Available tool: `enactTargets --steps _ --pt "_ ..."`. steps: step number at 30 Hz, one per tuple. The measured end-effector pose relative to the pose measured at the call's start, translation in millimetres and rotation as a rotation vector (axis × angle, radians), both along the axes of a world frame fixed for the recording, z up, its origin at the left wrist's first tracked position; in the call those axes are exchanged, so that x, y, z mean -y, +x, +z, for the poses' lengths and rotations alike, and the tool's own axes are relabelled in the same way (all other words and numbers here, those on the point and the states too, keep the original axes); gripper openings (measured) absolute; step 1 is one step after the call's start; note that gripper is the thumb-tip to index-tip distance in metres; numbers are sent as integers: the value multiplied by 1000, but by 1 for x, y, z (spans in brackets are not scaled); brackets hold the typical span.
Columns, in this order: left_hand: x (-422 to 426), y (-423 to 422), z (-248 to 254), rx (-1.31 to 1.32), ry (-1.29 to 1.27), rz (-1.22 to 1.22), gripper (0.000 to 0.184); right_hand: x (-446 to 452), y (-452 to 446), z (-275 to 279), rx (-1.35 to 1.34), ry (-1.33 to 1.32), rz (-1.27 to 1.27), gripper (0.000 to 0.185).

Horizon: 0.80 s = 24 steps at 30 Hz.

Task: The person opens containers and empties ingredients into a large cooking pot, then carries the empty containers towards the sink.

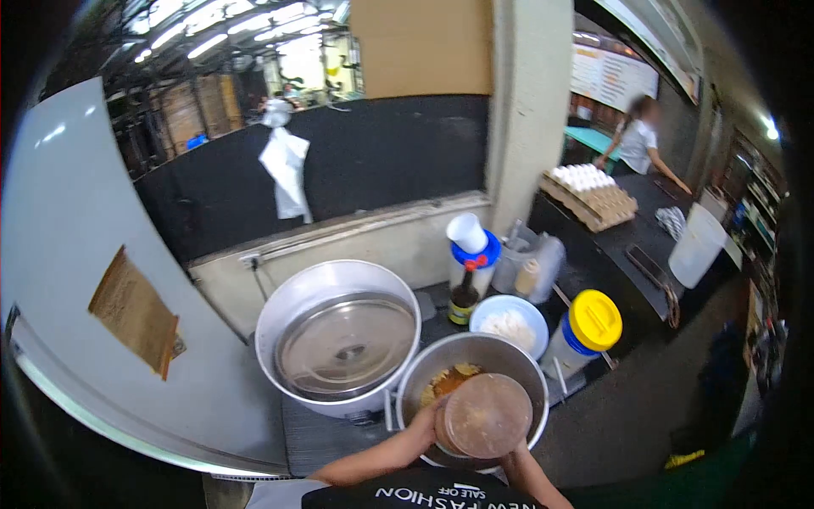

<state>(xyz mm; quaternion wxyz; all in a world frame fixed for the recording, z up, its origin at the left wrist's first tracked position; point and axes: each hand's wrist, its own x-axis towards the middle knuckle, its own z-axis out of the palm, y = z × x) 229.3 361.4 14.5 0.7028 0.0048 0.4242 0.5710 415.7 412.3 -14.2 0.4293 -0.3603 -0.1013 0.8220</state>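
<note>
A round plastic container [489, 414] with a cloudy, brownish translucent top is held over a large metal pot [532, 373]. My left hand [424, 427] is closed around the container's left side. At its lower right edge my right hand [514, 461] grips it too, with most of the fingers hidden beneath. Inside the pot, orange-brown liquid and pale yellowish pieces of food [447, 382] show past the container. Just behind the pot sits a pale blue bowl [538, 323] of white powdery or grainy stuff [509, 325].
Left of the pot stands a wide aluminium pot [264, 339] with a lid [348, 346] inside. Close behind are a dark sauce bottle [463, 299], a yellow-lidded jar [595, 321] and a plastic pitcher [547, 259]. Egg trays [593, 199] and a person [636, 144] are at the right counter.
</note>
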Motion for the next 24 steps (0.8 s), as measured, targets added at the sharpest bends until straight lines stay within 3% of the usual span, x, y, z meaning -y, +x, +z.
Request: enactTargets --steps 6,10,17,20,24 --pt "-15 -11 -76 135 83 -47 45 9 8 0 3 13 -2 41" --pt "4 5 25 -91 -92 77 46 9 7 -4 77 35 13 41" --pt "-4 2 -8 14 -87 132 43 6 3 8 77 22 33 38" --pt "0 7 19 -31 -65 110 42 6 2 6 92 32 45 39" --pt "-1 7 19 13 -69 134 41 4 4 -1 142 40 87 39"
